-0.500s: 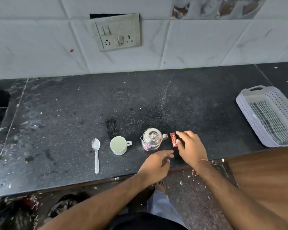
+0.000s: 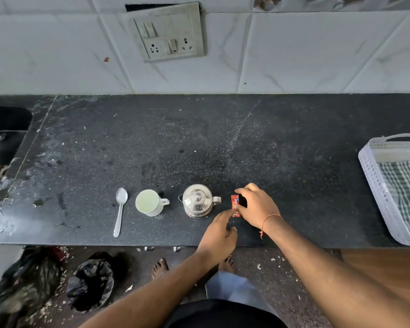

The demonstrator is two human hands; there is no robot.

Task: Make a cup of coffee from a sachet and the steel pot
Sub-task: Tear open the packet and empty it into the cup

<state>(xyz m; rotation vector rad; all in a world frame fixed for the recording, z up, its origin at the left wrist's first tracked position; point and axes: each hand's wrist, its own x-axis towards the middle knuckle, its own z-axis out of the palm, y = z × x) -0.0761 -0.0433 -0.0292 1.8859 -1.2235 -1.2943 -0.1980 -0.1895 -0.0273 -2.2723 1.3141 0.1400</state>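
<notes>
Coffee sachet [image 2: 235, 205], light and flimsy, pinched by right hand [image 2: 256, 208], left hand's [image 2: 219, 233] fingertips touching lower edge; best torn at top.

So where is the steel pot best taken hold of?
By the small side handle on the steel pot, coming in from its right. The handle juts toward the sachet, where the right hand is; the lidded, round, shiny body offers little else to grip.

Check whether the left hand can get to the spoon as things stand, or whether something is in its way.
Probably yes. The left hand is by the sachet; the spoon lies uncovered beyond the pot and cup, and the counter's front strip looks free.
</notes>
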